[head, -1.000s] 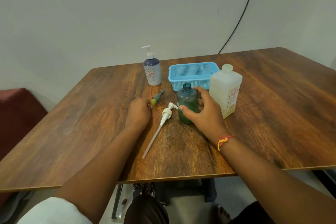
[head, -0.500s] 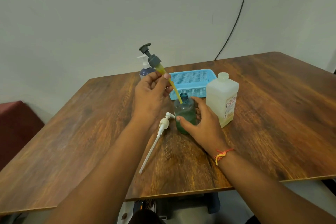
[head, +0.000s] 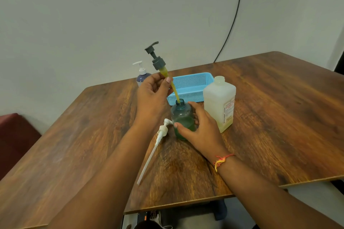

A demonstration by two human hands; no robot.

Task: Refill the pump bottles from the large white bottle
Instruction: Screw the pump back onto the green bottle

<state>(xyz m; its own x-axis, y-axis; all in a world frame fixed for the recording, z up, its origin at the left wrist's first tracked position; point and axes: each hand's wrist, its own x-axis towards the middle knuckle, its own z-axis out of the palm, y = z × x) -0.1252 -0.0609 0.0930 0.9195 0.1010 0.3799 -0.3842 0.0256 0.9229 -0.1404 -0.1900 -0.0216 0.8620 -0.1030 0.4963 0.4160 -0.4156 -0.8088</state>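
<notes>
The left grip (head: 152, 96) pinches the grey pump (head: 158, 63), tube tip in the green bottle (head: 181, 115); the right grip (head: 201, 132) clasps that bottle.

One view only: head-worn wide-angle, looking forward and down over the wooden table (head: 74, 145) toward the wall (head: 93, 15). Close range: both forearms come in from the bottom edge. The left hand (head: 151, 96), the right hand (head: 201, 132) and the green bottle (head: 182, 117) all land near frame centre. The grey pump (head: 155, 57) sits just above centre. Wall fills the upper half, table the lower half (its near edge crosses the bottom quarter, floor showing below it). Black cable (head: 235, 18) marks upper right. Single camera, so overlap between views doesn't apply.
</notes>
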